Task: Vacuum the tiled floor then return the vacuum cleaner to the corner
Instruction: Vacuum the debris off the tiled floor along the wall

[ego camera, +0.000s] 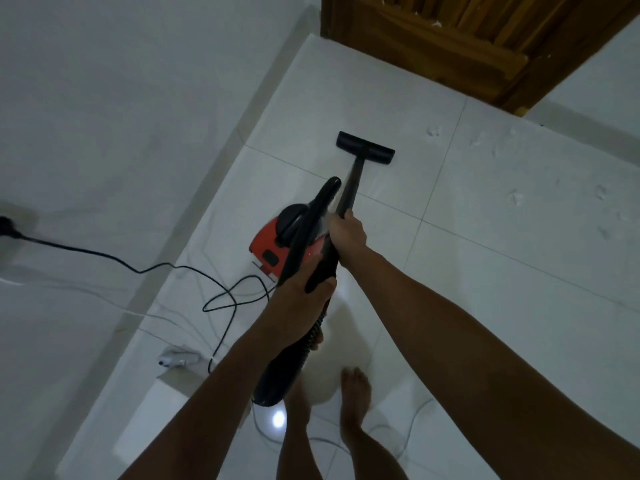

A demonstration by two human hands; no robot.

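The right hand point(347, 233) is wrapped around the upper part of the black wand point(350, 188), while the left hand point(304, 299) grips the black handle end lower down, where the ribbed hose point(320, 323) leaves it. Both hands hold firmly, fingers curled round the tube. The wand's long axis runs up and away from the person toward the wooden door point(467, 39), ending at the flat floor head point(365, 148), which sits crosswise on the white tiled floor point(485, 289) ahead of the hands. The right hand is the nearer one to the head, so it likely steers while the left one pushes. The red vacuum cleaner body point(273, 247) rests on the floor just left of the wand, close to the wall, with its black cord point(156, 268) looping back to a plug point(5, 225) in the wall. Small pale scraps point(516, 195) lie to the right, well apart from the head. The hose's lower end is hidden behind the left forearm, and a small object point(176, 360) by the wall is too blurred to identify.
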